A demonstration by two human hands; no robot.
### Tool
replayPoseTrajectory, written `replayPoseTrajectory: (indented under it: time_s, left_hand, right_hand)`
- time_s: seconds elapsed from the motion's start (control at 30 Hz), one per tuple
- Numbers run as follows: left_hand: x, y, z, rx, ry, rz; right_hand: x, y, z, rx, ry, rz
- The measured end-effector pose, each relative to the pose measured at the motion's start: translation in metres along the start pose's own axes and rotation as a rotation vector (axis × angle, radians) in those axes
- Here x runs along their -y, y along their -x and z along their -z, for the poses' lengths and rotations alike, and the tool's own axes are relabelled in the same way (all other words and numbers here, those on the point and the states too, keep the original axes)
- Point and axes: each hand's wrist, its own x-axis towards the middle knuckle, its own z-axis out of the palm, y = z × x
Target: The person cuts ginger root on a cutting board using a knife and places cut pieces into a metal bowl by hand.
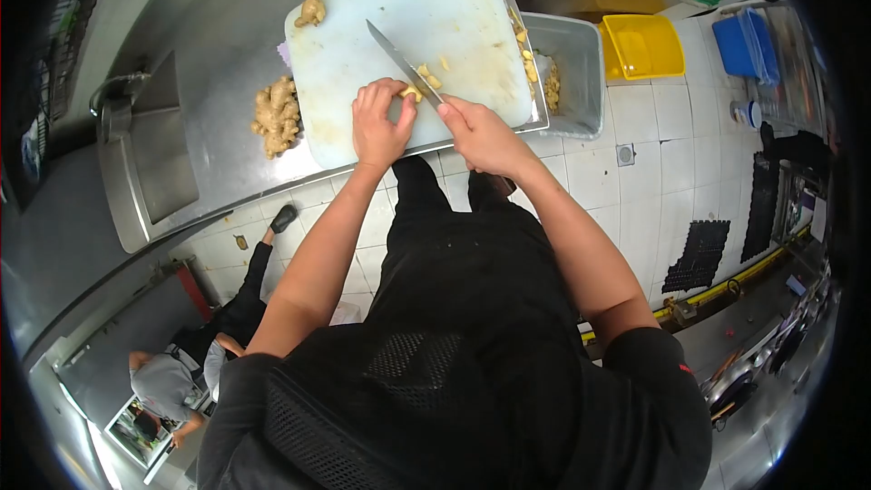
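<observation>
My right hand [474, 134] is closed round the handle of a kitchen knife [393, 53], whose blade points up and left across the white cutting board [345, 54]. Just left of the blade, my left hand [379, 124] pinches a peeled piece of ginger [411, 93] against the board. Cut ginger pieces [429, 75] lie on the blade's right side. An unpeeled ginger knob [310, 11] rests at the board's upper left corner. Left of the board, on the steel counter, sits a pile of whole ginger [276, 116].
A grey bin [581, 109] with ginger bits inside stands right of the board, beside a yellow container [644, 47]. More ginger pieces [529, 63] lie along the board's right edge. A sink [159, 163] is at left. Another person [172, 381] works at the lower left.
</observation>
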Motion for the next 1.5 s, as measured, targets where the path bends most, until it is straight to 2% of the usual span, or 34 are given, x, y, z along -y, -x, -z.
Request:
replayPoseTrajectory:
  time_s: [0.3,0.5,0.57,0.6,0.67,0.8,0.9,0.97,1.1,1.2,1.27,1.4,1.5]
  left_hand:
    - [-0.005,-0.001,0.005,0.064,-0.026,0.014]
    - [-0.005,-0.002,0.005,0.060,-0.036,0.006]
    - [-0.005,-0.004,0.005,0.056,-0.030,0.007]
    - [-0.006,-0.002,0.006,0.060,-0.025,0.010]
    - [-0.005,-0.001,0.006,0.056,-0.006,0.013]
    - [-0.002,0.006,0.010,0.014,0.067,-0.010]
    - [-0.003,0.008,0.011,0.006,0.128,0.005]
    - [-0.004,0.007,0.011,-0.002,0.120,-0.013]
    - [-0.006,0.005,0.010,-0.003,0.088,-0.057]
    - [-0.006,0.007,0.009,-0.011,0.077,-0.025]
    - [-0.008,0.008,0.009,-0.040,0.099,-0.004]
    - [-0.007,0.012,0.010,-0.071,0.117,0.066]
    - [-0.005,0.012,0.014,-0.057,0.118,0.073]
  right_hand:
    - [0.005,0.014,0.000,-0.065,0.248,0.082]
    - [0.006,0.017,0.003,-0.012,0.290,-0.025]
    - [-0.018,0.001,-0.007,-0.107,0.290,0.165]
    - [-0.009,-0.006,-0.002,-0.110,0.289,0.167]
    - [0.015,-0.023,0.012,0.054,0.062,-0.129]
    - [0.005,-0.034,0.009,0.020,0.035,-0.066]
    - [0.003,-0.012,0.016,0.038,0.041,-0.132]
    - [-0.017,-0.003,0.018,-0.118,0.149,-0.031]
    - [-0.006,0.020,0.025,-0.216,0.313,-0.054]
    - [0.008,0.029,0.021,-0.097,0.455,-0.058]
    - [0.010,0.035,0.008,-0.037,0.669,0.030]
    - [0.021,0.051,-0.001,-0.010,0.776,0.115]
    - [0.021,0.058,-0.001,0.024,0.785,0.100]
